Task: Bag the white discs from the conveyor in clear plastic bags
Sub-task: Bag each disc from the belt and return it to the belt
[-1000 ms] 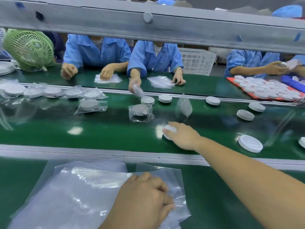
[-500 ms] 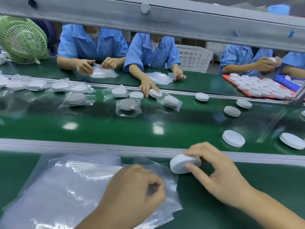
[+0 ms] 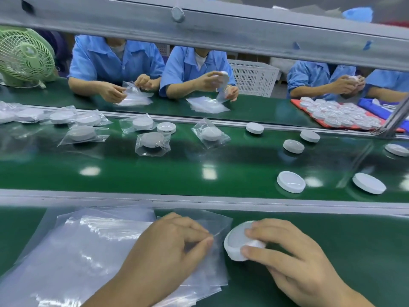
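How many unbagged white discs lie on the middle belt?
7 discs: one beside the bagged ones, three farther right, two nearer, one at the right edge; more possibly offscreen.

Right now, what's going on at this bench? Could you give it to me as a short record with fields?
left hand: pinches the edge of the top bag on a stack of clear bags
right hand: grips a white disc beside that bag's edge, not yet inside
belt: loose discs to the right, bagged discs to the left
far side: workers in blue handling bags and discs
also: green fan, red tray of discs
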`<state>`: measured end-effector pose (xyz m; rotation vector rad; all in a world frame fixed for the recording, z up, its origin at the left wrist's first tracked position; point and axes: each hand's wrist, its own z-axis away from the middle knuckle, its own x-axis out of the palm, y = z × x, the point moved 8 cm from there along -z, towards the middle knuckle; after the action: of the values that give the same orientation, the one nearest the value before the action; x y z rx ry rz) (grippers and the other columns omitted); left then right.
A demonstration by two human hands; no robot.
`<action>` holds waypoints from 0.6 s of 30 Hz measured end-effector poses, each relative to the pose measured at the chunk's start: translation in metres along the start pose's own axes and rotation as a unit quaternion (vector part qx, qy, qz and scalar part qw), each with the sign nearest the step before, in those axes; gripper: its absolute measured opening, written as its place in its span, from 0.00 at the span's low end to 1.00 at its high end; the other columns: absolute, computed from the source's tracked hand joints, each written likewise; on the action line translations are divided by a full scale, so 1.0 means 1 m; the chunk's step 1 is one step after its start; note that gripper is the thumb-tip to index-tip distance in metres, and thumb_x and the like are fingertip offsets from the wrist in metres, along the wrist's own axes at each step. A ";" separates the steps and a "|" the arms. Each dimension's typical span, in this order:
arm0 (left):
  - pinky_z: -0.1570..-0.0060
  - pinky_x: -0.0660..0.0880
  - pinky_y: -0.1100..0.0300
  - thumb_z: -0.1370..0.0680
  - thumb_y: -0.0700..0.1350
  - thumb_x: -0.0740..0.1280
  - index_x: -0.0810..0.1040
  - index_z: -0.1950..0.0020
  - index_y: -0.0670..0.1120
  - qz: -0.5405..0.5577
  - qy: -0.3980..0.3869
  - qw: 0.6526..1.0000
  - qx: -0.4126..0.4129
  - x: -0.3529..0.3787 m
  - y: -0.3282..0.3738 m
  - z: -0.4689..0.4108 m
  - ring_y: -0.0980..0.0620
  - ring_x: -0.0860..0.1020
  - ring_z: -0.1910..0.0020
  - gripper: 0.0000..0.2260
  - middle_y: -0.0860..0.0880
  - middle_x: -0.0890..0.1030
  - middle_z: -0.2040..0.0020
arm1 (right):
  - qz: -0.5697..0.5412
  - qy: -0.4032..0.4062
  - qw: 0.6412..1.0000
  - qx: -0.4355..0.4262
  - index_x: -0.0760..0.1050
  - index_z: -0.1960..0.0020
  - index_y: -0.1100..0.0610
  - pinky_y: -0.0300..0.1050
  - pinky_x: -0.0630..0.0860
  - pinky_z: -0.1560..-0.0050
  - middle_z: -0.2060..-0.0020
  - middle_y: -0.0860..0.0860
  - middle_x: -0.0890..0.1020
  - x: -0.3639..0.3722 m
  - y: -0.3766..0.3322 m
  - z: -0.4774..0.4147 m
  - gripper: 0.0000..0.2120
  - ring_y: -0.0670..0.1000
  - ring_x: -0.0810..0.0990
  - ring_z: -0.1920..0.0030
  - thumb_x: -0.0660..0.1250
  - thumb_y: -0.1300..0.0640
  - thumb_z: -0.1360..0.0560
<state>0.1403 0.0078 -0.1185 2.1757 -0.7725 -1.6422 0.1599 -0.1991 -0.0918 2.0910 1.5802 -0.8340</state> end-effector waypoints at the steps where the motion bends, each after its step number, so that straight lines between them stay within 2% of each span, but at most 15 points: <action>1: 0.46 0.73 0.66 0.23 0.66 0.59 0.81 0.47 0.71 0.005 0.003 1.000 -0.003 0.000 0.001 0.000 0.64 0.74 0.45 0.12 0.77 0.77 0.48 | 0.005 0.001 1.000 -0.007 0.87 0.45 0.58 0.49 0.80 0.47 0.46 0.55 0.85 0.001 -0.001 0.000 0.12 0.59 0.83 0.44 0.67 0.67 0.21; 4: 0.47 0.74 0.64 0.22 0.66 0.58 0.80 0.47 0.71 0.003 0.009 1.000 -0.007 0.002 0.003 0.001 0.64 0.74 0.46 0.12 0.76 0.77 0.48 | 0.008 0.037 0.999 -0.005 0.87 0.46 0.60 0.49 0.81 0.47 0.45 0.55 0.84 -0.003 0.000 0.000 0.12 0.59 0.83 0.43 0.71 0.70 0.25; 7: 0.47 0.75 0.62 0.23 0.67 0.58 0.81 0.47 0.71 0.023 0.024 0.999 -0.014 -0.002 0.005 0.002 0.65 0.75 0.47 0.13 0.74 0.78 0.50 | 0.012 0.074 0.997 0.001 0.87 0.47 0.60 0.49 0.81 0.47 0.48 0.56 0.85 -0.010 0.000 -0.003 0.09 0.59 0.84 0.44 0.71 0.68 0.24; 11: 0.47 0.77 0.63 0.24 0.66 0.64 0.84 0.47 0.68 0.142 0.030 0.989 -0.020 -0.001 0.011 0.004 0.63 0.79 0.45 0.11 0.69 0.82 0.49 | -0.034 0.067 0.997 -0.005 0.88 0.52 0.62 0.47 0.82 0.47 0.48 0.55 0.86 -0.007 -0.009 -0.011 0.05 0.56 0.85 0.44 0.72 0.65 0.23; 12: 0.45 0.76 0.65 0.25 0.67 0.67 0.83 0.45 0.67 0.192 0.013 0.981 -0.019 0.003 0.013 0.005 0.63 0.80 0.43 0.12 0.68 0.82 0.47 | -0.053 0.081 0.995 0.016 0.87 0.53 0.61 0.46 0.82 0.49 0.48 0.53 0.87 -0.008 -0.010 -0.014 0.04 0.54 0.86 0.46 0.74 0.62 0.23; 14: 0.41 0.75 0.66 0.32 0.67 0.76 0.80 0.37 0.67 0.278 -0.034 0.960 -0.025 0.011 0.018 0.006 0.61 0.79 0.40 0.23 0.65 0.81 0.40 | -0.096 0.130 0.981 0.107 0.87 0.56 0.58 0.46 0.82 0.49 0.49 0.47 0.88 -0.013 -0.003 -0.018 0.05 0.52 0.87 0.47 0.78 0.57 0.28; 15: 0.41 0.76 0.65 0.33 0.66 0.78 0.78 0.35 0.67 0.295 -0.034 0.955 -0.022 0.013 0.021 0.007 0.60 0.80 0.39 0.27 0.64 0.81 0.39 | -0.119 0.156 0.968 0.158 0.86 0.56 0.54 0.46 0.81 0.46 0.49 0.45 0.88 -0.014 0.002 -0.018 0.06 0.52 0.86 0.44 0.79 0.52 0.29; 16: 0.44 0.77 0.66 0.33 0.64 0.78 0.78 0.36 0.68 0.284 -0.002 0.959 -0.018 0.011 0.022 0.006 0.60 0.81 0.41 0.26 0.64 0.81 0.40 | -0.133 0.171 0.955 0.204 0.86 0.58 0.50 0.46 0.79 0.41 0.47 0.43 0.87 -0.014 0.007 -0.019 0.07 0.53 0.84 0.39 0.78 0.47 0.29; 18: 0.50 0.76 0.72 0.33 0.61 0.76 0.79 0.39 0.68 0.243 0.105 0.964 -0.019 0.000 0.024 0.002 0.61 0.82 0.46 0.22 0.65 0.83 0.45 | -0.211 0.139 0.923 0.292 0.86 0.60 0.44 0.48 0.75 0.34 0.38 0.43 0.84 -0.003 0.018 -0.024 0.11 0.53 0.78 0.30 0.75 0.37 0.28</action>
<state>0.1333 -0.0114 -0.1060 1.8920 -1.0898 -1.1514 0.1815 -0.1917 -0.0727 2.3761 2.1970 -1.3395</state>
